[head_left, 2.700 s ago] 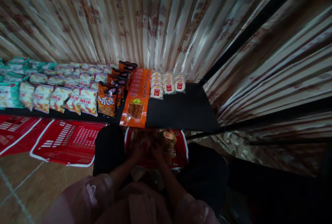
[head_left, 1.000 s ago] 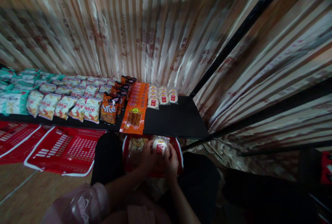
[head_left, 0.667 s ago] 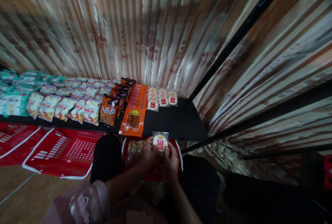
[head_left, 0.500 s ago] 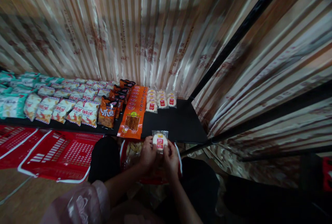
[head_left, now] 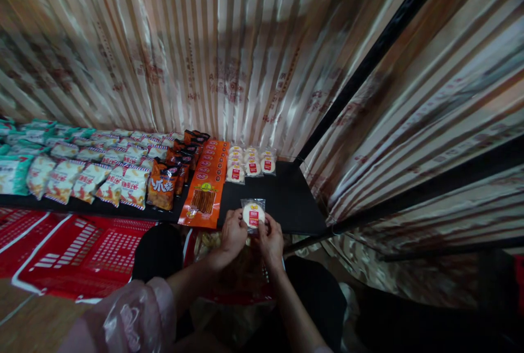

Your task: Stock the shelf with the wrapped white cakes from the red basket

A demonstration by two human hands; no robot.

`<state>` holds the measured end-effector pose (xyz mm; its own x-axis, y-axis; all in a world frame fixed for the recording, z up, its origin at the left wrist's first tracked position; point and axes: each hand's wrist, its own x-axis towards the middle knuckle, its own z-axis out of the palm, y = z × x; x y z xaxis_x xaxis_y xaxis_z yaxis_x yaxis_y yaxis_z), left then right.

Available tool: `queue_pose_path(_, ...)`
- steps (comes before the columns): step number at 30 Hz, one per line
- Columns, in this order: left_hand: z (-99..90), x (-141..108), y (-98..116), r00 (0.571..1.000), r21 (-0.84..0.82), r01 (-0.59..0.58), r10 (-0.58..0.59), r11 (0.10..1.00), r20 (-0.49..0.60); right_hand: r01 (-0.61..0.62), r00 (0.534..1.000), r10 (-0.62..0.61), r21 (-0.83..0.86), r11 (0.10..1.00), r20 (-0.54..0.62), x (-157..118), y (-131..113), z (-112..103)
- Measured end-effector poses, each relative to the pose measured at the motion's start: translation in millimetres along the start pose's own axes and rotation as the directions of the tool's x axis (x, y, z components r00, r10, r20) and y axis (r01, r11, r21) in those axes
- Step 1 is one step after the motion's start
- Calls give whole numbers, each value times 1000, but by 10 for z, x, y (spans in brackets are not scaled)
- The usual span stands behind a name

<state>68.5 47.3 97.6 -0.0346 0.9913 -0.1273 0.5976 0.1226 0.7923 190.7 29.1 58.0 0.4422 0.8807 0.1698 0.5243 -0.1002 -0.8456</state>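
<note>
Between my two hands is a round white cracker in a clear packet (head_left: 254,215) with a red and yellow label, held over the front edge of the black shelf (head_left: 282,195). My left hand (head_left: 234,235) pinches its left side, and my right hand (head_left: 270,239) grips its right side. Farther back on the shelf, several like cracker packets (head_left: 252,163) lie in overlapping rows. Just left of them is a long orange snack packet (head_left: 203,189) with brown sticks pictured on it. Below my hands, a red basket (head_left: 241,290) holds clear-wrapped items, partly hidden by my arms.
Orange and black snack bags (head_left: 162,184), white snack bags (head_left: 135,184) and teal bags (head_left: 14,173) line the shelf to the left. Another red basket (head_left: 82,255) stands below. Black poles (head_left: 368,64) slant up at the right, before a striped plastic sheet (head_left: 229,31).
Both hands have moved the cracker packet forward and slightly up, from in front of the shelf to over its front edge. My view has shifted slightly.
</note>
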Motion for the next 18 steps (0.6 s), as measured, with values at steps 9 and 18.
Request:
queue_pose_path(9, 40, 249, 117, 1000, 111, 5, -7, 994, 17, -22, 999, 28, -134, 991, 43, 311, 29, 39)
queue_pose_path(18, 151, 520, 230, 993, 51, 96, -99, 994, 68, -6, 1000, 11, -157, 988, 27, 584, 100, 119)
